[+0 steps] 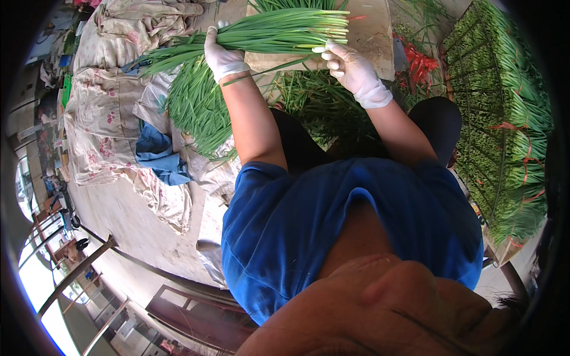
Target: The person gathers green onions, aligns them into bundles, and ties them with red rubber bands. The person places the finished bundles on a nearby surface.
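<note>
My left hand, in a thin white glove, holds a bundle of long green leafy stalks, likely garlic chives, around its leafy part. The pale cut ends point right. My right hand, gloved too, is at the lower edge of those ends; its thumb and index finger meet around a single stalk end there. One loose leaf hangs below the bundle and crosses my left wrist. Under the bundle lies a worn board, with more green stalks at its far edge.
A leafy heap lies on cloths left of my legs. Dark green leaves lie below the board. Red plastic ties are right of it. Farther right stands a rack of tied bundles. Floral cloths and a blue cloth lie left.
</note>
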Tool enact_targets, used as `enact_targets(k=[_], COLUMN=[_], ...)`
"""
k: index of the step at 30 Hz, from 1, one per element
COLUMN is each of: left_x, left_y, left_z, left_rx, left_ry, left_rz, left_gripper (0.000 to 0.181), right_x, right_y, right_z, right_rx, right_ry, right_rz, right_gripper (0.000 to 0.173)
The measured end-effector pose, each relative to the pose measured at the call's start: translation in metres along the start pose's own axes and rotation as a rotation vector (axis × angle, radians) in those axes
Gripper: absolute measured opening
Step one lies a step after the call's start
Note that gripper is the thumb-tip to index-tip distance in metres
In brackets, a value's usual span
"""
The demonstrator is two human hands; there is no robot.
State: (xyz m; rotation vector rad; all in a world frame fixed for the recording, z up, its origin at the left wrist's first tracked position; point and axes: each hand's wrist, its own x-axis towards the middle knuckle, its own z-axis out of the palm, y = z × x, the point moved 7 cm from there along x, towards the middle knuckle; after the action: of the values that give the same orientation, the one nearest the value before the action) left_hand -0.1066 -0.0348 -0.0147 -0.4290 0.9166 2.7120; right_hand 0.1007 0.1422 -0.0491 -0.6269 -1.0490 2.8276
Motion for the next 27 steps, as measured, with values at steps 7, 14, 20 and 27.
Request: enact_targets(k=[7, 14, 20, 27], left_x=[0.01, 0.018, 0.013, 0.02], left_y=[0.005, -0.004, -0.012, -0.003], left_z=[-0.011, -0.016, -0.003, -0.013], left_rx=[-0.059, -0.12, -0.164, -0.223], left_ry=[0.055, 0.024, -0.034, -0.056], left_rz=[-0.045, -0.101, -0.139, -0.182], left_gripper=[0.018, 0.021, 0.023, 0.028], right_x=[-0.032, -0.019, 0.017, -0.034], right_y=[-0.021, 0.019, 0.026, -0.009], right_z=[-0.022, -0.019, -0.001, -0.05], right_rx=[-0.326, -0.445, 0.331, 0.142], right_ry=[-0.207, -0.131, -0.223, 0.009], right_rz=[-0.039, 0.133, 0.155, -0.027], right_gripper=[0.022, 0.03, 0.018, 0.02])
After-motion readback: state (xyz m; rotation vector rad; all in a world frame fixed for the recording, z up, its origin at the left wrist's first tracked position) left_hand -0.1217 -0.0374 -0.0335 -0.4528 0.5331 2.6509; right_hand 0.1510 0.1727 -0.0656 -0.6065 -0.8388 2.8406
